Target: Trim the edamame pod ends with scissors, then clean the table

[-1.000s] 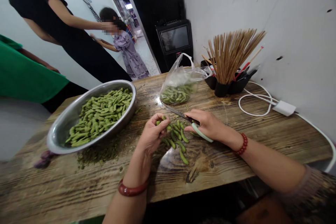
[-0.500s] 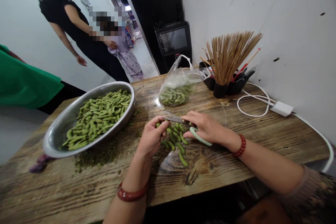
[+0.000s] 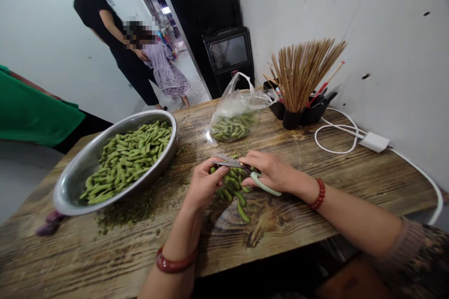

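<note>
My left hand [image 3: 203, 183] pinches a green edamame pod [image 3: 213, 169] between thumb and fingers, most of it hidden by them. In my right hand [image 3: 270, 170] is a pair of scissors [image 3: 264, 185] with pale green handles, its blades parted and reaching to the pod at my left fingertips. Several loose edamame pods [image 3: 241, 212] lie on the wooden table between and below my hands. To the left, a large metal basin [image 3: 66, 191] holds a heap of edamame pods [image 3: 129, 156]. Beyond my hands stands a clear plastic bag [image 3: 233, 98] with more pods in it.
Green trimmings [image 3: 122, 215] lie beside the basin, near purple pieces [image 3: 49, 224]. Black cups with wooden skewers [image 3: 305, 77] stand at the back right by a white adapter [image 3: 374, 142] and its cable. Two people [image 3: 115, 32] and a green garment [image 3: 35, 107] are beyond the table.
The scissor blades are spread wider and sit over the pod in my left hand. The two people in the background have shifted, and the view has moved slightly.
</note>
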{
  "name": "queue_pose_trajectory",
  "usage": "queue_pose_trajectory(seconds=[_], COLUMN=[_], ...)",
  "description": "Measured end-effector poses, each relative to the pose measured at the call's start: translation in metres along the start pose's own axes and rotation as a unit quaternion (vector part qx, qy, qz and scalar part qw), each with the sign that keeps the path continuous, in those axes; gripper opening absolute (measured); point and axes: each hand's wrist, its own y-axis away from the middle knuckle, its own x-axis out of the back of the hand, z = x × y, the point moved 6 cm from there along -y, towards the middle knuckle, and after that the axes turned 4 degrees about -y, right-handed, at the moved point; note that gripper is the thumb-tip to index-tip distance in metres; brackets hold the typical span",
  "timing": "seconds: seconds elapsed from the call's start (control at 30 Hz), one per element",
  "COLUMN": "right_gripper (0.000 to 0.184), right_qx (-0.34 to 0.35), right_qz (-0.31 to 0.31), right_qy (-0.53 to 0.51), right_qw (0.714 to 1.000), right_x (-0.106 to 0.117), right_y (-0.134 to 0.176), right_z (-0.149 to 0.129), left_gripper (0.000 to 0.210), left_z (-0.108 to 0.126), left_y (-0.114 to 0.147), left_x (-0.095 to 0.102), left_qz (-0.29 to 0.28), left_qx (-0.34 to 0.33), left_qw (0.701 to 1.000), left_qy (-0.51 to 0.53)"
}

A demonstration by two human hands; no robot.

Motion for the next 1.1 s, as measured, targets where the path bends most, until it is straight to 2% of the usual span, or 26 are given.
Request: queue_pose_trajectory(seconds=[0.13,0.57,0.73,0.87,1.0,1.1], right_gripper=[0.035,0.038,0.035,0.034,0.037,0.046], right_qx=[0.004,-0.021,-0.025,-0.009,-0.01,-0.006], right_qz=[0.001,-0.033,-0.04,-0.006,0.068,0.081], right_qy=[0.008,0.081,0.074,0.028,-0.005,-0.01], right_qw=[1.0,0.996,0.996,1.0,0.998,0.997], right_x=[0.0,-0.003,-0.006,-0.003,0.007,0.008], right_y=[0.0,0.002,0.002,0.001,-0.001,-0.001], right_z=[0.0,0.001,0.003,0.008,0.017,0.018], left_gripper=[0.024,0.025,0.028,0.031,0.03,0.029], left_z=[0.001,-0.001,-0.006,-0.007,0.0,0.003], left_y=[0.0,0.0,0.0,-0.001,-0.004,-0.005], left_x=[-0.001,-0.002,-0.005,0.0,0.01,0.013], left_qz=[-0.003,-0.009,-0.034,-0.022,0.019,0.033], left_qx=[0.0,0.018,0.044,0.061,0.027,0.007], left_qw=[1.0,1.0,0.997,0.992,0.98,0.973], left_qy=[0.005,0.001,0.047,0.111,0.195,0.226])
